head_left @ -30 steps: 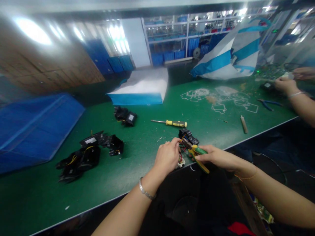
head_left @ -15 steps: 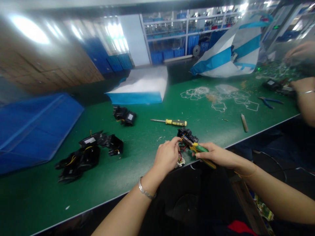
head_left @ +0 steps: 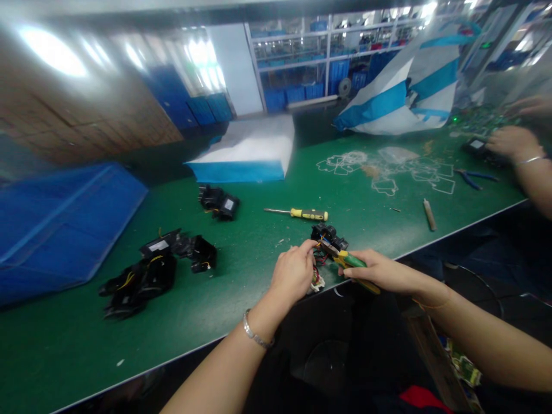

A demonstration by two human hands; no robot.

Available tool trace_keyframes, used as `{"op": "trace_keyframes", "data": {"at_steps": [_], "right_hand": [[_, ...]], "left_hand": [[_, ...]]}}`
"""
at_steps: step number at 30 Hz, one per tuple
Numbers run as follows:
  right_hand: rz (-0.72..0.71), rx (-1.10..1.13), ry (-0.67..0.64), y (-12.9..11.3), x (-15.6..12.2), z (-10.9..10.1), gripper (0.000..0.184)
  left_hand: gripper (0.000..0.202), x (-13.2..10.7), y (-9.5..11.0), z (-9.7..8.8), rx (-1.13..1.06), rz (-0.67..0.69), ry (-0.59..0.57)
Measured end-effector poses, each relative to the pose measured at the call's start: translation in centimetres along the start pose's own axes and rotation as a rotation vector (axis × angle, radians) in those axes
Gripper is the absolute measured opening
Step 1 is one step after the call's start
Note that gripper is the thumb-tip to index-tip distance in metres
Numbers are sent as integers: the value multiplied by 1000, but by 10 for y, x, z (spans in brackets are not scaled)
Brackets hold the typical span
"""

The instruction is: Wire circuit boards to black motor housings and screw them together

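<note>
At the table's front edge lies a black plastic assembly [head_left: 328, 234] with red, yellow and blue wires. My left hand [head_left: 294, 272] is closed on its wired side, thumb and forefinger pinched by the wires [head_left: 319, 260]. A small whitish connector piece [head_left: 318, 284] shows below those fingers. Wrapped in my right hand [head_left: 371, 270] are pliers [head_left: 352, 260] with green and yellow handles. Their metal jaws reach in among the wires beside my left fingertips; whether the jaws are closed on a wire is too small to tell.
Beyond my hands lies a yellow-handled screwdriver [head_left: 309, 214]. More black assemblies [head_left: 157, 264] are at left, near a blue bin [head_left: 64, 224]. White gasket-like loops [head_left: 383, 172], blue pliers [head_left: 474, 177] and a tube-like stick [head_left: 429, 215] lie right. A co-worker's hand [head_left: 515, 144] is at far right.
My hands, the pliers and the black assembly look nearly the same. At far right, the co-worker's near hand has moved left over a black part.
</note>
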State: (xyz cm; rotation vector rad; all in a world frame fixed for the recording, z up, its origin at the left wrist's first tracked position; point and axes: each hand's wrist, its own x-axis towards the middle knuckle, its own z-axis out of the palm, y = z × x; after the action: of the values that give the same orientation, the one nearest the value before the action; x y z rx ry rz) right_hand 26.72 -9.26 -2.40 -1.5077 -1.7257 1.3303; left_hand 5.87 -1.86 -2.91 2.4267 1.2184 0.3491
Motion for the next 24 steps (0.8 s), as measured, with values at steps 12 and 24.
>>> {"op": "trace_keyframes", "data": {"at_steps": [12,24], "right_hand": [[3,47,74,7,1,18,23],[-21,-11,119,8,1,28,31]], "left_hand": [[35,1,3,-3,9,-19,-18],[35,0,0,-1,48,-13,-4]]}}
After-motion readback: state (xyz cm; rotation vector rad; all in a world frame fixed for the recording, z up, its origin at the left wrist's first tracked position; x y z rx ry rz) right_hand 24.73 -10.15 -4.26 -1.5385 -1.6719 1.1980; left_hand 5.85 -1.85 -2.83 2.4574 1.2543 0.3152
